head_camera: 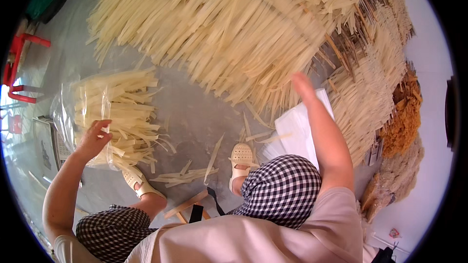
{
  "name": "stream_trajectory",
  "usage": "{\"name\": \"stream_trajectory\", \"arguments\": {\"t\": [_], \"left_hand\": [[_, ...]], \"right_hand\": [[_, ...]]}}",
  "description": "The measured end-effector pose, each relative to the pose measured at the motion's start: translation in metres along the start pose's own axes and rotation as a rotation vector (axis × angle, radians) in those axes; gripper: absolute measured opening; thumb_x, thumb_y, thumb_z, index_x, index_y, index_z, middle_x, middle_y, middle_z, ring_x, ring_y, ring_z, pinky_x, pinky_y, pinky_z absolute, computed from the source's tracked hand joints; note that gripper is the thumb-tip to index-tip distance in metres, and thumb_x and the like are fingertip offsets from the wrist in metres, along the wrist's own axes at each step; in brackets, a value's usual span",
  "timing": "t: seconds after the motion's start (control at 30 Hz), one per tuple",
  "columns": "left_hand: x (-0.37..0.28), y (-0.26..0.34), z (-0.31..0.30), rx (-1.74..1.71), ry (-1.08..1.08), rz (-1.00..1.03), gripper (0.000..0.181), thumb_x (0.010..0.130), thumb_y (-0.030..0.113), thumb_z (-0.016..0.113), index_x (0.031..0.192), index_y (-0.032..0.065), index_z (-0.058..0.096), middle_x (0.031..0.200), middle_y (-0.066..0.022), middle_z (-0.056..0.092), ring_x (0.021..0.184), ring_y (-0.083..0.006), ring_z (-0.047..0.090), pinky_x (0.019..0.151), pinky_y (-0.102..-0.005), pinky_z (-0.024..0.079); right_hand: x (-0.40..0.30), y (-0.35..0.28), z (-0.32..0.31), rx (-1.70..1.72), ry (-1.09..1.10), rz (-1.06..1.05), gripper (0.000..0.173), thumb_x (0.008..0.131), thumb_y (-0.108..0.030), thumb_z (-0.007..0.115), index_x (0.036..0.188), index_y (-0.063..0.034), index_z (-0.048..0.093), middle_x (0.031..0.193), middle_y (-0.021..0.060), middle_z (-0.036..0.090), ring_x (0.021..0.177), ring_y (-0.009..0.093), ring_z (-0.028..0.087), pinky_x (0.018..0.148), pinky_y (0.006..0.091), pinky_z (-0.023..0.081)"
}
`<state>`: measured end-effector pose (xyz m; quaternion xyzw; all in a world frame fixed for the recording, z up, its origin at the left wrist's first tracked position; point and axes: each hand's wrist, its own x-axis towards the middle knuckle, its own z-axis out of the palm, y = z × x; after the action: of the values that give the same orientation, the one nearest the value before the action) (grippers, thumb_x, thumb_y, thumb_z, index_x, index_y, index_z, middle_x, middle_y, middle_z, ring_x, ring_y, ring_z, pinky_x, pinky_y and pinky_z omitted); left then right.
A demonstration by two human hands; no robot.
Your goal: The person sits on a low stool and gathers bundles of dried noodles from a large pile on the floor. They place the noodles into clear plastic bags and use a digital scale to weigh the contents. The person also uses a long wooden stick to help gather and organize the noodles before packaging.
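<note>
A clear plastic bag [63, 106] lies on the floor at left, with a bundle of pale yellow flat dried strips [131, 107] sticking out of its mouth towards the right. My left hand [93, 140] holds the bag's rim at the near side, its thumb and fingers at the film. At the lower right edge of a large heap of the same strips [219, 33] is my right hand [302, 86], blurred by motion. Its fingers are too unclear to show whether they grip anything. Below my right forearm rests a stack of white sheets or bags [298, 124].
Loose strips [186, 177] lie on the grey floor [182, 109] between my shoes. Thin sticks [340, 53] and more strip bundles [365, 95] line the right, beside an orange-brown heap [404, 113]. A red metal frame [18, 65] stands at far left, and a small wooden stool [190, 204] is beneath me.
</note>
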<state>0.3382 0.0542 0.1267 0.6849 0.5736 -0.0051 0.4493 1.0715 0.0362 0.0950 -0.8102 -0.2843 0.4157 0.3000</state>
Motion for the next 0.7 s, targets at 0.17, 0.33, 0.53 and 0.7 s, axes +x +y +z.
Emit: {"name": "stream_trajectory", "arguments": {"t": [0.17, 0.33, 0.53, 0.7], "left_hand": [[-0.017, 0.064, 0.027, -0.202, -0.069, -0.093, 0.031, 0.09, 0.013, 0.064, 0.12, 0.0066, 0.061, 0.107, -0.0069, 0.063, 0.089, -0.0133, 0.062, 0.08, -0.0291, 0.052], [-0.027, 0.139, 0.026, -0.073, -0.219, -0.007, 0.03, 0.093, 0.018, 0.06, 0.121, 0.0062, 0.06, 0.106, -0.0061, 0.065, 0.093, -0.0126, 0.062, 0.081, -0.0282, 0.051], [0.012, 0.145, 0.042, -0.272, -0.161, -0.077, 0.03, 0.094, 0.018, 0.059, 0.122, 0.0067, 0.06, 0.103, -0.0048, 0.067, 0.092, -0.0118, 0.063, 0.082, -0.0275, 0.05], [0.063, 0.185, 0.051, -0.274, -0.061, 0.105, 0.029, 0.095, 0.017, 0.058, 0.121, 0.0062, 0.061, 0.103, -0.003, 0.067, 0.093, -0.011, 0.062, 0.083, -0.0262, 0.049]], "right_hand": [[0.054, -0.043, -0.046, 0.883, 0.296, -0.036, 0.1, 0.078, -0.053, 0.068, 0.15, -0.0034, 0.018, 0.158, 0.0174, 0.006, 0.145, 0.029, 0.01, 0.117, 0.0401, 0.007], [0.083, -0.041, -0.051, 1.324, 0.289, -0.135, 0.069, 0.083, -0.049, 0.067, 0.129, -0.0015, 0.048, 0.138, 0.0149, 0.045, 0.129, 0.026, 0.041, 0.112, 0.0442, 0.02], [0.039, -0.081, -0.022, 1.107, 0.063, -0.239, 0.035, 0.093, -0.029, 0.058, 0.113, 0.0002, 0.061, 0.113, 0.0094, 0.061, 0.107, 0.024, 0.056, 0.095, 0.0367, 0.045], [-0.007, -0.055, -0.024, 1.144, -0.016, -0.212, 0.034, 0.095, -0.024, 0.054, 0.116, 0.0022, 0.058, 0.115, 0.0108, 0.06, 0.107, 0.024, 0.056, 0.097, 0.038, 0.044]]}}
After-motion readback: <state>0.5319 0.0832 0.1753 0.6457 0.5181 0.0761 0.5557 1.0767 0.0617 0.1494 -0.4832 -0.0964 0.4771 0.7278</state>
